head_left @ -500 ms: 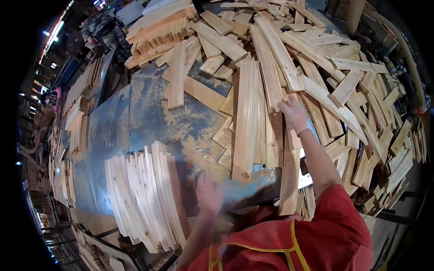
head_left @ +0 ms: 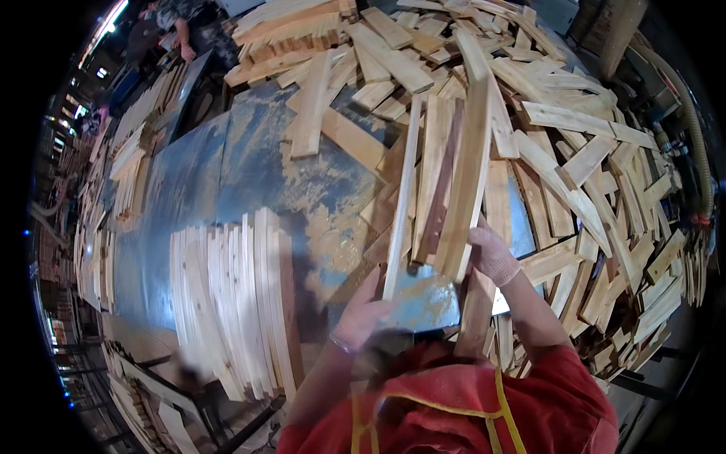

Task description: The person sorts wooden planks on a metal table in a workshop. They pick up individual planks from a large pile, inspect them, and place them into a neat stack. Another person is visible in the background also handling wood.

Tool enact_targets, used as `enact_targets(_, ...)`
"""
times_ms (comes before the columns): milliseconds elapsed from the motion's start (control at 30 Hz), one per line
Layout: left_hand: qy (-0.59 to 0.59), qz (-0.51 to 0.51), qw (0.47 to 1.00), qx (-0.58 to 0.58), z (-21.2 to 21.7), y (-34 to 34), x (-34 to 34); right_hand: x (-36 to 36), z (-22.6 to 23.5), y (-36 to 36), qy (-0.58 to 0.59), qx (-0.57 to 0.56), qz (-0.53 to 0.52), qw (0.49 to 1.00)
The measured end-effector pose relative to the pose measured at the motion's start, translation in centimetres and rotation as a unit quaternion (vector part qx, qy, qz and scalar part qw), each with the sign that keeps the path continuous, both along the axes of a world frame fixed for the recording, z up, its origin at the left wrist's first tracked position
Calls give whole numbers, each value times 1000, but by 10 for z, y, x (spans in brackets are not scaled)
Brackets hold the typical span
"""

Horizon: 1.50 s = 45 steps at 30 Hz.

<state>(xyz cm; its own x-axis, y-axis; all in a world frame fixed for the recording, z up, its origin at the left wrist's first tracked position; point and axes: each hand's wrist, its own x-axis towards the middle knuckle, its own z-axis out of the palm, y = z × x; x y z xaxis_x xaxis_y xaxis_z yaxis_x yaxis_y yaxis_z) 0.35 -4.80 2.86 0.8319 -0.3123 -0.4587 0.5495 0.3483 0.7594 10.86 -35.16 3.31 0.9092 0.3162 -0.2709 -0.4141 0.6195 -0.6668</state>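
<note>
Wooden slat (head_left: 404,197) and wider board (head_left: 469,178) are pinched in the fingers of the left hand (head_left: 360,316) and right hand (head_left: 494,258) respectively.

Co-worker (head_left: 182,32) cropped (top edge), right hand (head_left: 493,256) partly hidden

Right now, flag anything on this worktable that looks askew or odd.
The heap of wooden boards on the right looks disorderly, its pieces crossing at many angles, unlike the side-by-side row of boards at left. The blue tabletop has blotchy tan patches; sawdust or wear, I can't tell.
</note>
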Motion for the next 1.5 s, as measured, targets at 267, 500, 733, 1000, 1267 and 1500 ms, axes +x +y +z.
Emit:
enact_targets(267, -7, -3, 1000, 17, -11, 73, -138, -105, -50, 118, -117, -441, 151, 877)
enact_targets(500, -242, -56, 640, 727, 0, 116, -198, -148, -58, 288, -273, -393, 488, 730)
enact_targets(733, -233, 0, 667, 708, 0, 110, -201, -9, 36, 212, -310, -777, 30, 547)
enact_targets(1000, -181, -61, 848, 495, -26, 37, -114, -19, -37, 54, -139, -587, -29, 797)
enact_targets(1267, 144, 2, 989, 28, -65, -3, -31, 70, -82, -18, 128, -36, -190, 973)
enact_targets(1500, 4, -17, 970, 242, -28, -15, -31, 153, -48, -6, 102, 48, -302, 947)
